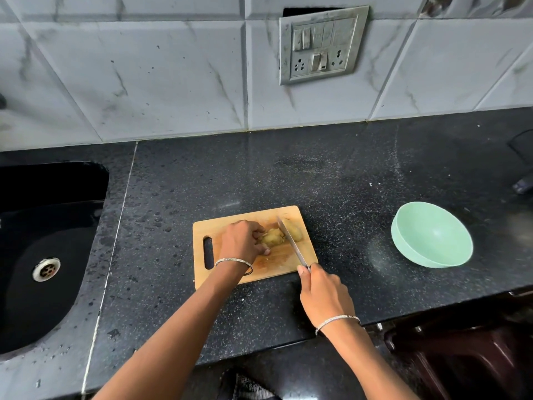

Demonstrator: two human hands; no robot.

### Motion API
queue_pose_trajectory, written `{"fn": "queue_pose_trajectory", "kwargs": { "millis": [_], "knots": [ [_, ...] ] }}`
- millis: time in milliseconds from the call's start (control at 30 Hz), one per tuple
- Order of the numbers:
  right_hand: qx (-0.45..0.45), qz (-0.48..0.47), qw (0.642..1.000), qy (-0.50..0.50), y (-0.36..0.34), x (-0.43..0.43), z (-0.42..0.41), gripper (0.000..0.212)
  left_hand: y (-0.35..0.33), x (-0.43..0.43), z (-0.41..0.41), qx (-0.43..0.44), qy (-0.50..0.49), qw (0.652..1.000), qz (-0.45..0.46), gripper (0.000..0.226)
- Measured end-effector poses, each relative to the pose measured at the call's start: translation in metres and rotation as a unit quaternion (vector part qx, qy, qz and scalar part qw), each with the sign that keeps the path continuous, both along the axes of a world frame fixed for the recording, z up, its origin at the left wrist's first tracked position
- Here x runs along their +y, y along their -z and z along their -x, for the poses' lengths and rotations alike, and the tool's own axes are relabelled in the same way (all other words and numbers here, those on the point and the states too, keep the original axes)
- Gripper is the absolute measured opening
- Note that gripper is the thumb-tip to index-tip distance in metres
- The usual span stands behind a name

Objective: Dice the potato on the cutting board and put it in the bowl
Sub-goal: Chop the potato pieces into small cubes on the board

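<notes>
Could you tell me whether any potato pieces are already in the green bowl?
No, the bowl looks empty, and the potato lies on the board under the knife.

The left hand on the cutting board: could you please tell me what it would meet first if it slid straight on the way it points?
The potato, which the left hand grips; directly beyond that piece stands the knife blade, probably its next contact.

The head-worn camera is looking down, close over the black speckled stone counter [346,174], centring the pale rectangular wooden cutting board [274,268] and facing the grey marbled tile wall [144,67] at twelve o'clock.
</notes>
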State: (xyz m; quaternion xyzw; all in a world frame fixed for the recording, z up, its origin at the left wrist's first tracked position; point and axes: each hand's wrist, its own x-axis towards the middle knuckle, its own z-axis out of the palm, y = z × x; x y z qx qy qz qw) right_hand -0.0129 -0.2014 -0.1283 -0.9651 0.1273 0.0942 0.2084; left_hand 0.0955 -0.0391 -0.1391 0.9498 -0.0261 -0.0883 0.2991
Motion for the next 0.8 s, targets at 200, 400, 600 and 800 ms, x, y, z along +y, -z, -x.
{"fn": "queue_pose_trajectory", "kwargs": {
  "millis": [200, 400, 600, 800],
  "knots": [
    [-0.019, -0.022, 0.999, -0.036, 0.0, 0.013, 0.002, 0.036, 0.008, 0.013, 0.008, -0.029, -0.013, 1.0, -0.002, 0.037],
    [-0.022, -0.024, 0.998, -0.045, 0.002, 0.021, 0.007, 0.036, 0.008, 0.015, 0.01, -0.045, -0.014, 0.999, 0.013, 0.018],
    [-0.005, -0.035, 0.999, -0.033, 0.007, 0.018, 0.01, 0.034, 0.009, 0.014, 0.01, -0.059, 0.002, 0.998, -0.015, 0.012],
    [-0.004, -0.037, 0.999, -0.029, 0.009, 0.016, 0.01, 0.033, 0.011, 0.019, 0.013, -0.073, -0.012, 0.997, -0.018, 0.006]
  ]
}}
